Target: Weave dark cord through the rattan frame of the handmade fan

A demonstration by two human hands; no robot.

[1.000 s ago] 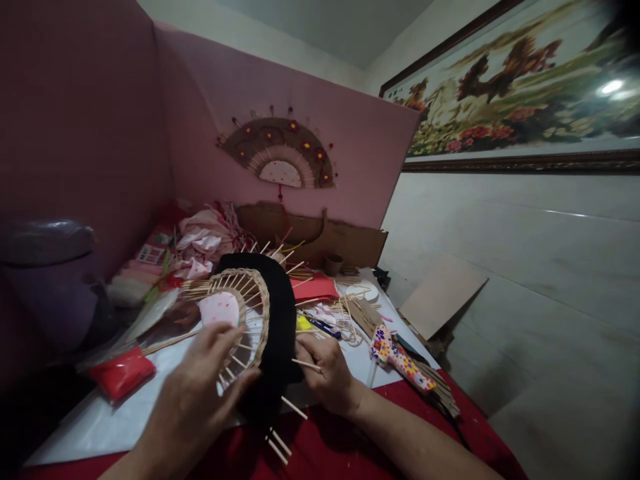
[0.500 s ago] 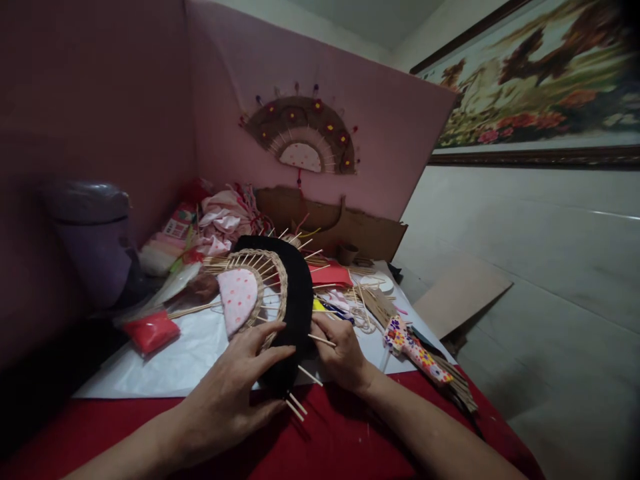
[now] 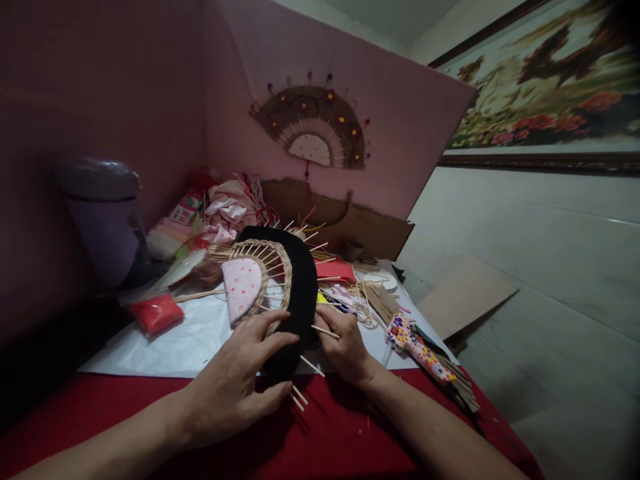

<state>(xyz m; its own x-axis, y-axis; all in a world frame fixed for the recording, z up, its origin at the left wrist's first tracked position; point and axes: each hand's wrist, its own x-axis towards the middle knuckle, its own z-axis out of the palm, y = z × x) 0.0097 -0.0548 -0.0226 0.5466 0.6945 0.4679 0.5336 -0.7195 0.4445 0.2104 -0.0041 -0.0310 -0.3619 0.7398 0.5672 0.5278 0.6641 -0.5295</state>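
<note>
A half-round craft fan stands tilted between my hands, with a black felt band (image 3: 302, 280) along its outer curve. Thin wooden sticks radiate through it and poke out past the felt. Its inner piece is a pink dotted half-circle (image 3: 243, 291), bordered by braided cord (image 3: 286, 267). My left hand (image 3: 245, 370) holds the fan's lower end, fingers over the felt and thumb low by the stick ends. At the outer edge, my right hand (image 3: 345, 343) pinches the felt beside a protruding stick (image 3: 325, 331); its fingertips are partly hidden behind the band.
A red packet (image 3: 156, 313) lies on the white sheet (image 3: 200, 347) over the red tablecloth (image 3: 320, 440). Sticks, cord and a flower-patterned glue gun (image 3: 417, 350) lie to the right. Behind are pink cloth (image 3: 233, 207), cardboard (image 3: 380, 230) and a finished fan (image 3: 310, 127) on a pink board.
The camera view has shifted a little, so the whole scene sits slightly further right and higher. Both hands keep nearly the same hold on the fan.
</note>
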